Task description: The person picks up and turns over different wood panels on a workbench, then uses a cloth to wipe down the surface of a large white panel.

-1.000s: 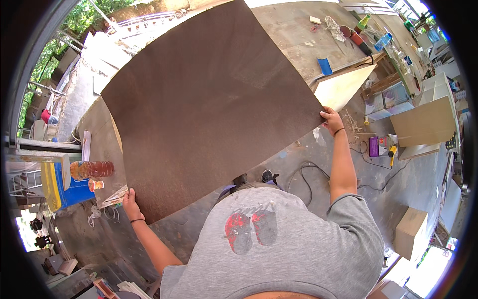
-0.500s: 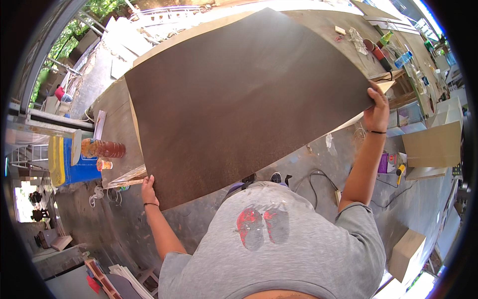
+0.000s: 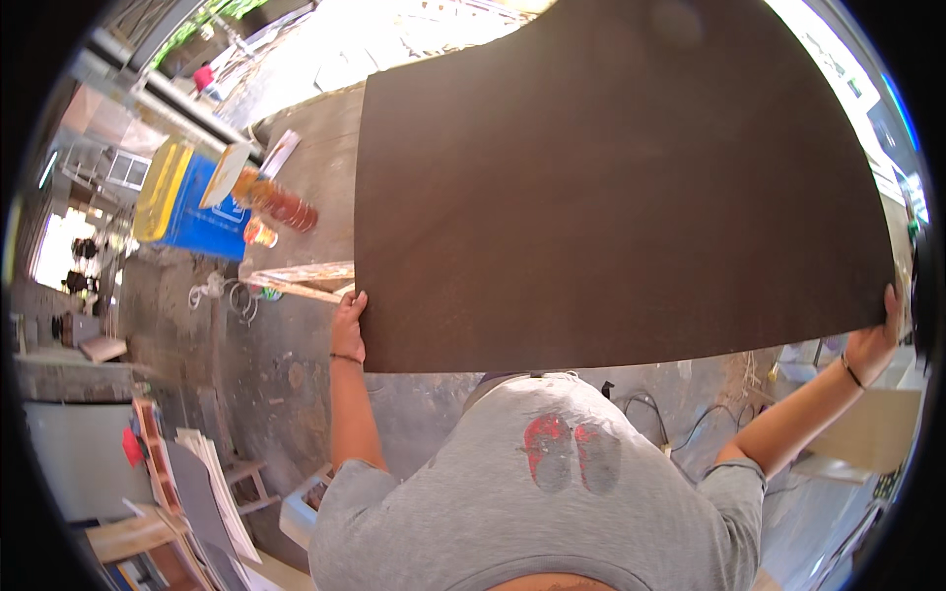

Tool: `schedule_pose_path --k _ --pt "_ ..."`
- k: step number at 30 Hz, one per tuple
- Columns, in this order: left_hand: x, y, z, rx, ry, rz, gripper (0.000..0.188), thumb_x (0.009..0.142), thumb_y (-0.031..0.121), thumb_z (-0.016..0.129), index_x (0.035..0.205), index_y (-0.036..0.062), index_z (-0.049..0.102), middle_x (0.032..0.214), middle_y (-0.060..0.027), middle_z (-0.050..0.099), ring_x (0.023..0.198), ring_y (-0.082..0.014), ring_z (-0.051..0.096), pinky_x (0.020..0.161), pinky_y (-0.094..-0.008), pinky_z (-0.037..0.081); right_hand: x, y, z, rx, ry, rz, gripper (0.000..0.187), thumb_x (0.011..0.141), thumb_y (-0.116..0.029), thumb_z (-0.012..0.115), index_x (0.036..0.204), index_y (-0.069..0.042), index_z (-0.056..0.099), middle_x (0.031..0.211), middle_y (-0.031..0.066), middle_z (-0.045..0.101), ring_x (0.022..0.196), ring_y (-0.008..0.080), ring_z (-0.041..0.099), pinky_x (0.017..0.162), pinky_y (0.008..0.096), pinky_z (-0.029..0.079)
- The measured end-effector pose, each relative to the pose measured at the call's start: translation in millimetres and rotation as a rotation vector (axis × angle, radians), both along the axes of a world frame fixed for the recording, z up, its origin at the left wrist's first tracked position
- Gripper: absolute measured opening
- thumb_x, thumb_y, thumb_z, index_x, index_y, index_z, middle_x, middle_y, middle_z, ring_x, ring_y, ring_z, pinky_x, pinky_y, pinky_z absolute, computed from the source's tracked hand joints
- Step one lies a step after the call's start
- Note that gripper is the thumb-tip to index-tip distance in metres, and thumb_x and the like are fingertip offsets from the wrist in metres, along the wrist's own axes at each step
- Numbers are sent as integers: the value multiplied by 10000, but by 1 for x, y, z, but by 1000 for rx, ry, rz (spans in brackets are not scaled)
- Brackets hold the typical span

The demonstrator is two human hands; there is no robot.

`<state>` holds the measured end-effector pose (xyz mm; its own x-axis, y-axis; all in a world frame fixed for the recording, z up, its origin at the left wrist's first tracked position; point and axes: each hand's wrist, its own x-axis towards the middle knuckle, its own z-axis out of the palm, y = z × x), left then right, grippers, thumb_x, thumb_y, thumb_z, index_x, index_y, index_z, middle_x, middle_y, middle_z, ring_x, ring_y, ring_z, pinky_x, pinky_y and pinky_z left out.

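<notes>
A large, thin dark-brown sheet [image 3: 611,187] spans most of the view in front of me, bowing slightly. My left hand [image 3: 350,325] grips its near left corner, thumb and fingers closed on the edge. At the right edge, near the other close corner, my right hand [image 3: 877,335] is closed on it too; some of those fingers are hidden by the sheet. Much of the worktable [image 3: 335,128] is covered from sight behind the sheet.
Left of the sheet, a reddish-brown liquid bottle [image 3: 291,209] and a small orange-white container [image 3: 260,233] sit by the table edge. Beyond is a blue bin [image 3: 202,212] with a yellow rim. Wooden boards [image 3: 212,483] lean at lower left; cables [image 3: 655,409] lie on the floor.
My body and view have turned rightward. The sheet has risen nearer, its close edge now almost level. Both hands still hold it. The bottles and tools at the table's right are now hidden.
</notes>
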<state>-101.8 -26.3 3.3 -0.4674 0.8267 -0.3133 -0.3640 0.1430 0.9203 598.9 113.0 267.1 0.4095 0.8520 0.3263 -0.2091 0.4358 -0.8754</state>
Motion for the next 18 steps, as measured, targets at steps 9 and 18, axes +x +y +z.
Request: schedule_pose_path --k 9,18 --pt "-16 7 8 51 62 44 75 881 164 572 886 89 572 868 -17 631 820 -83 572 753 -226 451 -11 24 -82 -134 87 -19 394 874 -146 507 1220 42 494 1188 131 550 1096 222 519 948 332 395" --pt "-1 31 -37 17 136 -5 81 867 146 582 825 80 562 772 35 554 730 -41 494 681 -205 413 14 17 -96 -135 90 83 358 887 -164 490 1189 26 516 1165 118 563 1074 219 527 916 343 403"
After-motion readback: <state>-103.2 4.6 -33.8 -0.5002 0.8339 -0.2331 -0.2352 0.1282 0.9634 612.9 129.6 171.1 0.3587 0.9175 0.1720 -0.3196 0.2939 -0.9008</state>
